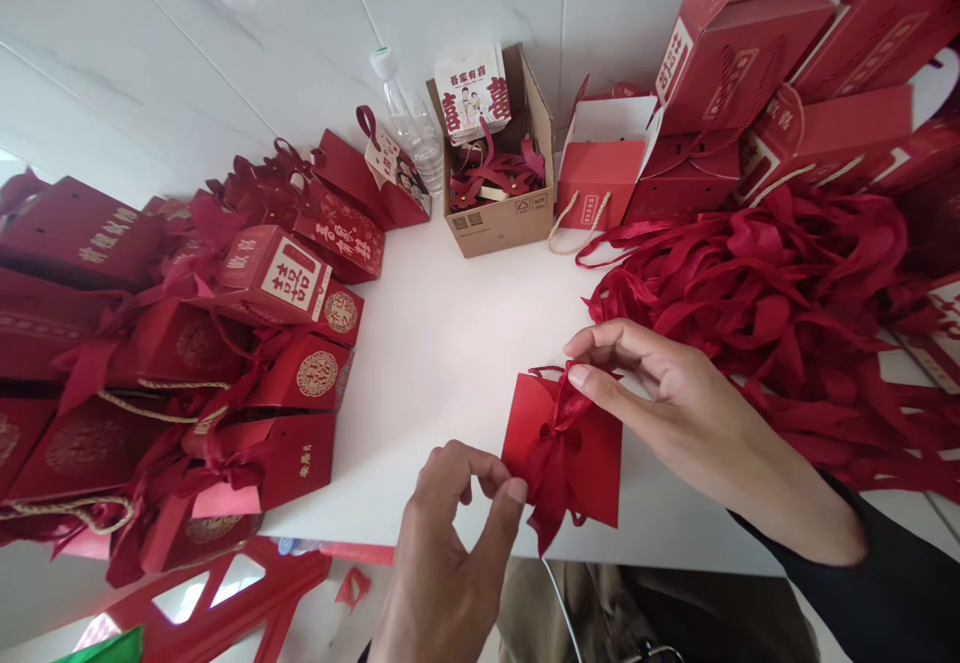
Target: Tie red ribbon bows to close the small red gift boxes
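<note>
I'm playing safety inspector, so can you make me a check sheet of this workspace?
Surface: white table.
Job's things: red box with a ribbon bow, lying near the front edge.
Clutter: boxes piled at left, more at right rear; ribbon heap at right; carton and at least one bottle at the back.
Grips: left hand at the bow's left side, right hand at its top; how firmly, can't tell.
Cables: thin white cord at the front edge.
Surroundings: pale wall behind.
</note>
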A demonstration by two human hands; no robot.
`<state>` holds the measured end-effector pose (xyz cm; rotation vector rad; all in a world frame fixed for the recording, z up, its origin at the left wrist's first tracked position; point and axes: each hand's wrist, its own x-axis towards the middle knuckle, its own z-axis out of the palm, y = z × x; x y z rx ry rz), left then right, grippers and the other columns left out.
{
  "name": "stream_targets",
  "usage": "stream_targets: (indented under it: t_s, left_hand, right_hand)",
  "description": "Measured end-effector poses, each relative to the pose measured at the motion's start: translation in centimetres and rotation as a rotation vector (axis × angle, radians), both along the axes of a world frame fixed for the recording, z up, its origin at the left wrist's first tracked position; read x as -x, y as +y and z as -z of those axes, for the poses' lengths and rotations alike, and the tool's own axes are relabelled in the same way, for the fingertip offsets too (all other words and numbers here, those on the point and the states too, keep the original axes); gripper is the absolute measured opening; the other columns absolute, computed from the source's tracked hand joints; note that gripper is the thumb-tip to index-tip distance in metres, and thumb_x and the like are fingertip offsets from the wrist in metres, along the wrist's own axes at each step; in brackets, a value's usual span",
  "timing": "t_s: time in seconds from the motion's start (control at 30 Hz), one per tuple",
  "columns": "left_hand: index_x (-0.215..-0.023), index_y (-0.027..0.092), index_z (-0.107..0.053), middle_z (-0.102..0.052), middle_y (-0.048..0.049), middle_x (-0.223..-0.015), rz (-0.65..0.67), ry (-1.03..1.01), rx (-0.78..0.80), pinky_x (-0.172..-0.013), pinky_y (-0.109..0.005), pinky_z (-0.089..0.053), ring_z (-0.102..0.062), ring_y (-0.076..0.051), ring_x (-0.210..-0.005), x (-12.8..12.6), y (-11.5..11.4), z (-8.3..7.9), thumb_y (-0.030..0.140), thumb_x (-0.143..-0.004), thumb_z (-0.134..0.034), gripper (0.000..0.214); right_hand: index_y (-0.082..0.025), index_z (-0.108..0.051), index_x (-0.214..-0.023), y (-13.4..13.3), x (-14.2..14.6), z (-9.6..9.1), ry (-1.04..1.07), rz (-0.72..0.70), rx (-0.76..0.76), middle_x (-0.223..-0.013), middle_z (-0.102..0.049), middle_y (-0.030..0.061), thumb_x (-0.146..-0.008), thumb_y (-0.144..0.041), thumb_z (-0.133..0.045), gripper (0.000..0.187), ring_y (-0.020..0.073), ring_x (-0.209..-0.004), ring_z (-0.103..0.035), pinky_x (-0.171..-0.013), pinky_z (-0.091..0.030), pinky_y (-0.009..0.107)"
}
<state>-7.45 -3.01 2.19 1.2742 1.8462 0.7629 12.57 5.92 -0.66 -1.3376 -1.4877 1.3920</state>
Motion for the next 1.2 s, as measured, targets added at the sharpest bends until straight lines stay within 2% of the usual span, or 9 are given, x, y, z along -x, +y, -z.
stream_targets:
  t_s: [0.27,0.4,0.53,0.7,0.9,1.0,1.1,1.2]
  left_hand:
    - [-0.082,0.025,-0.060,-0.061,0.0003,-0.078,-0.095,-0.140,0.053,-0.074,-0.032,-0.037,-0.051,-0.019,-0.076,-0.5,0.0,-0.1,0.050,-0.101,-0.057,0.031]
    - [-0.084,0.024,-0.060,-0.057,0.0005,-0.079,-0.141,-0.138,0.050,-0.063,-0.029,-0.034,-0.045,-0.017,-0.069,-0.2,0.0,0.5,0.051,-0.096,-0.066,0.029]
    - [-0.091,0.024,-0.057,-0.058,-0.0011,-0.083,-0.092,-0.287,-0.004,-0.068,-0.028,-0.043,-0.054,-0.018,-0.079,0.6,0.2,1.4,0.046,-0.096,-0.068,0.026]
    - [-0.094,0.023,-0.054,-0.055,0.0013,-0.081,-0.080,-0.440,0.024,-0.063,-0.024,-0.045,-0.051,-0.013,-0.071,0.6,0.5,1.7,0.044,-0.097,-0.068,0.025]
    - [-0.094,0.024,-0.052,-0.055,0.0023,-0.082,-0.087,-0.511,0.026,-0.065,-0.023,-0.047,-0.050,-0.012,-0.070,0.5,0.6,1.7,0.043,-0.097,-0.070,0.026]
    - [-0.094,0.024,-0.052,-0.057,0.0020,-0.084,-0.090,-0.530,0.019,-0.067,-0.023,-0.048,-0.053,-0.012,-0.073,0.5,0.6,1.6,0.039,-0.097,-0.070,0.024]
    - [-0.096,0.024,-0.056,-0.058,0.0014,-0.089,-0.166,-0.539,-0.064,-0.072,-0.022,-0.049,-0.055,-0.013,-0.079,0.4,0.6,1.3,0.032,-0.093,-0.074,0.020]
    - [-0.101,0.026,-0.062,-0.062,0.0003,-0.096,-0.309,-0.545,-0.227,-0.082,-0.023,-0.050,-0.058,-0.014,-0.088,0.6,0.6,1.4,0.027,-0.092,-0.072,0.013]
  right_hand:
    - [-0.026,-0.068,-0.105,0.3,0.0,0.4,0.037,0.025,-0.040,-0.103,-0.072,0.0029,-0.098,-0.050,-0.067,0.025,0.0221,-0.099,-0.068,-0.087,-0.053,0.036]
    - [-0.026,-0.069,-0.103,0.3,0.0,0.6,0.066,0.063,-0.036,-0.099,-0.073,0.0029,-0.096,-0.047,-0.071,0.023,0.0211,-0.095,-0.069,-0.086,-0.055,0.035]
    - [-0.024,-0.068,-0.100,0.3,0.1,0.7,0.084,0.106,-0.030,-0.096,-0.073,0.0036,-0.093,-0.045,-0.074,0.022,0.0218,-0.092,-0.070,-0.083,-0.056,0.035]
    - [-0.024,-0.067,-0.093,0.4,0.3,0.9,0.103,0.143,-0.039,-0.091,-0.070,0.0016,-0.092,-0.040,-0.075,0.018,0.0188,-0.086,-0.067,-0.079,-0.055,0.032]
    - [-0.025,-0.058,-0.087,0.5,0.5,1.3,0.181,0.185,-0.009,-0.088,-0.065,-0.0019,-0.089,-0.039,-0.079,0.025,0.0161,-0.085,-0.065,-0.080,-0.053,0.029]
    - [-0.025,-0.059,-0.089,0.6,0.4,1.3,0.186,0.153,0.001,-0.091,-0.067,-0.0005,-0.090,-0.040,-0.078,0.024,0.0176,-0.088,-0.067,-0.084,-0.055,0.031]
    - [-0.025,-0.065,-0.099,0.8,0.1,0.9,0.167,0.073,-0.013,-0.102,-0.072,0.0038,-0.094,-0.040,-0.074,0.019,0.0210,-0.100,-0.071,-0.091,-0.057,0.034]
    - [-0.026,-0.067,-0.112,0.9,-0.5,0.5,0.165,0.099,-0.029,-0.119,-0.074,0.0079,-0.096,-0.050,-0.070,0.029,0.0248,-0.117,-0.069,-0.101,-0.056,0.038]
